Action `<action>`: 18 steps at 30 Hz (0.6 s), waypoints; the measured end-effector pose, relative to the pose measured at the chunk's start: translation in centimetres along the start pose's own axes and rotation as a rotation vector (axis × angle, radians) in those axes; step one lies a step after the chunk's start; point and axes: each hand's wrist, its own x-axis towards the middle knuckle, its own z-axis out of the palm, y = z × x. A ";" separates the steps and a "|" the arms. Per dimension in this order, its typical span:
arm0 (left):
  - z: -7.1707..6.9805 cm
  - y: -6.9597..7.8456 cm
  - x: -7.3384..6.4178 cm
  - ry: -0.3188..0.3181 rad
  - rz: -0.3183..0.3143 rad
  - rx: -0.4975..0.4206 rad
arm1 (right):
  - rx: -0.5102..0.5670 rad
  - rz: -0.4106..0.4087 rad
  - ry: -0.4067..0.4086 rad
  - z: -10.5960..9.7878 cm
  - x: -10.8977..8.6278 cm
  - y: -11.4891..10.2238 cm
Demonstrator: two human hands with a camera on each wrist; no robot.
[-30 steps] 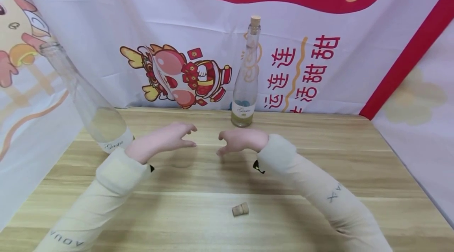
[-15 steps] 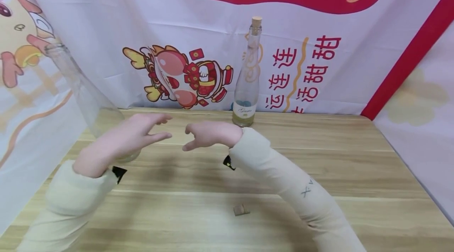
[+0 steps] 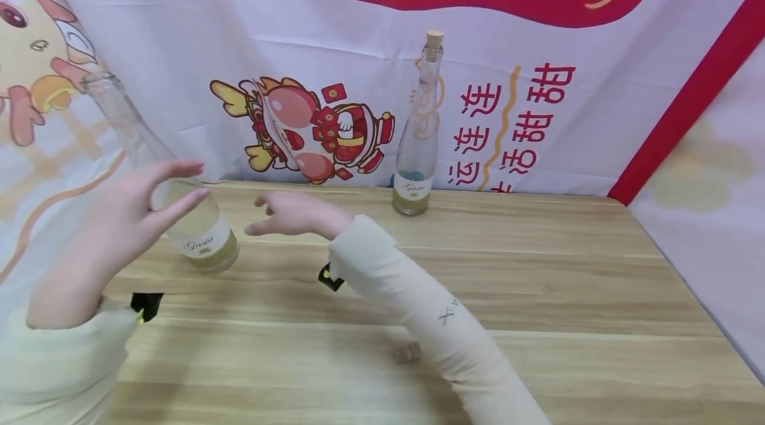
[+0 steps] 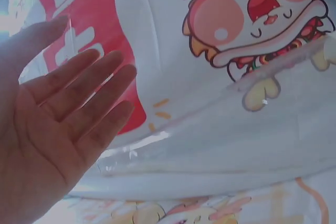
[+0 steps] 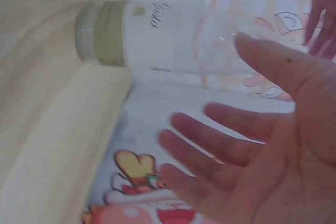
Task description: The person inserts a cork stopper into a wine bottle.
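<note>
A clear glass bottle [image 3: 206, 239] with a white label stands uncorked at the table's left side. My left hand [image 3: 122, 216] is spread beside it, thumb and fingers apart, overlapping its body in the head view. In the left wrist view the hand's open palm faces the camera near the glass neck [image 4: 157, 156]. My right hand [image 3: 299, 212] reaches in from the other side, fingers loosely bent and holding nothing. In the right wrist view its fingers are apart from the labelled bottle [image 5: 163, 38]. A loose cork [image 3: 408, 352] lies on the table near my right sleeve.
A second labelled bottle [image 3: 414, 166], with a cork [image 3: 434, 38] in its mouth, stands at the back of the wooden table [image 3: 568, 265]. Behind it hangs a printed cloth [image 3: 335, 33], with more cloth at both sides.
Both hands have moved left toward the uncorked bottle. The left hand has also come nearer the camera and the right arm now crosses close to the loose cork. Both bottles still stand.
</note>
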 end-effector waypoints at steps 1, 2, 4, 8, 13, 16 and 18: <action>-0.3 -0.2 -0.2 0.023 -0.039 0.006 | 0.020 -0.001 0.026 0.3 0.5 -0.2; -0.6 -0.4 -0.4 0.046 -0.079 0.014 | 0.039 -0.003 0.054 0.5 1.0 -0.3; -1.1 -1.0 -0.8 0.118 -0.151 0.005 | 0.082 -0.011 0.116 1.2 1.9 -0.5; -1.9 -2.2 -1.4 0.252 -0.360 -0.074 | 0.184 -0.016 0.216 2.9 3.4 -0.7; -1.7 -3.4 -1.4 0.415 -0.592 -0.244 | 0.333 -0.021 0.283 4.8 5.0 -0.7; -1.2 -3.9 -1.0 0.465 -0.628 -0.340 | 0.420 -0.022 0.334 5.7 5.8 -1.0; -0.8 -4.3 -0.7 0.463 -0.638 -0.412 | 0.475 -0.019 0.366 6.2 6.3 -1.3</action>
